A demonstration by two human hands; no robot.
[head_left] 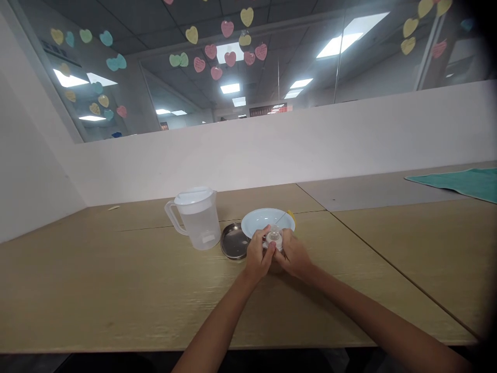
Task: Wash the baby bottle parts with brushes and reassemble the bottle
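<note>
Both hands hold a small white round piece with a clear dome [274, 238], which resembles a baby bottle's top; its exact kind I cannot tell. My left hand [258, 254] grips its left side, thumb pressed on the near edge. From the right, my right hand [295, 255] closes on it, thumb also at the front. Just behind the hands is a pale blue bowl [256, 217], its near rim partly hidden by them. A thin rod with a yellow end [291, 214] lies across the bowl's right side. To the left is a round metal dish [234, 242].
A translucent plastic pitcher [201, 224] with a white lid stands left of the metal dish. The wooden table [116, 290] has panel seams. A green cloth [462, 182] lies at the far right. Behind is a white wall [272, 145] below a window with heart-shaped notes.
</note>
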